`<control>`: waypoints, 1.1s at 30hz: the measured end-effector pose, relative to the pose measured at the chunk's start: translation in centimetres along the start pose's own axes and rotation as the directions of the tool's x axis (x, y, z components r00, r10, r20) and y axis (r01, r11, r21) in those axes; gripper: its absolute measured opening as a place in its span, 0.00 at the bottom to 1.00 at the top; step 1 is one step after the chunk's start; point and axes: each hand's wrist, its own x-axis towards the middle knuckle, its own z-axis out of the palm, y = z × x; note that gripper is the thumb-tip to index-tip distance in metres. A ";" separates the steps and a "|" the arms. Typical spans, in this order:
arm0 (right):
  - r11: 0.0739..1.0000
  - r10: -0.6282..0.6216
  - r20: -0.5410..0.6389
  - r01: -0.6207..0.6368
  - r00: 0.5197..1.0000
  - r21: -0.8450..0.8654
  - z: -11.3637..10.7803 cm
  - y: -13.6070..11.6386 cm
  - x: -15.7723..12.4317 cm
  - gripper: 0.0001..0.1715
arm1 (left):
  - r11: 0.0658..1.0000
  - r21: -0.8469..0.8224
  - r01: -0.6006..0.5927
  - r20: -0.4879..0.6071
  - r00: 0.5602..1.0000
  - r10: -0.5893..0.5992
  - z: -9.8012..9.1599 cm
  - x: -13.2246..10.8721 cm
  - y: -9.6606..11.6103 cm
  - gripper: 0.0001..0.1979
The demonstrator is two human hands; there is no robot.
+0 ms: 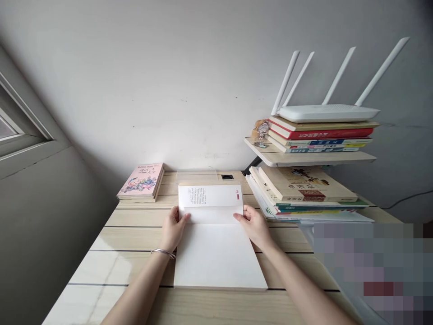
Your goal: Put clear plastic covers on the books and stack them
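On the desk in front of me lies an open book (218,257), its blank white page nearest me. Its upper leaf, which looks like the cover with a folded flap (209,196), carries small printed text and a red mark. My left hand (174,229) pinches the left edge of this part between thumb and fingers, and a silver bangle circles that wrist. On the opposite edge, my right hand (254,225) grips at about the same height, thumb on top. The fingers beneath the leaf are partly hidden.
Pink books (142,180) are stacked at the back left. To the right, a book pile (309,185) sits under a small raised shelf (314,158), which bears more books, a figurine (261,129) and a white router (328,113). A cable hole (227,177) is near the wall.
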 end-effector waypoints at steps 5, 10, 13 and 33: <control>1.000 -0.005 0.003 0.005 1.000 -0.011 -0.1 0.5 -0.1 0.20 | 0.996 -0.089 0.015 0.060 0.998 -0.010 -0.1 -0.1 0.3 0.18; 0.996 -0.051 -0.020 0.049 0.999 -0.071 -0.1 0.9 0.0 0.17 | 0.999 -0.038 -0.009 0.037 0.999 0.010 0.0 0.3 -0.1 0.15; 0.996 -0.048 -0.027 0.046 0.998 -0.083 -0.1 0.9 0.1 0.17 | 0.999 0.032 -0.011 -0.023 1.000 0.011 0.1 0.3 -0.2 0.13; 0.987 0.134 0.116 -0.143 0.984 0.073 -0.7 -1.2 -0.1 0.22 | 0.915 0.403 0.001 -0.021 1.000 0.008 0.1 -0.1 -0.1 0.10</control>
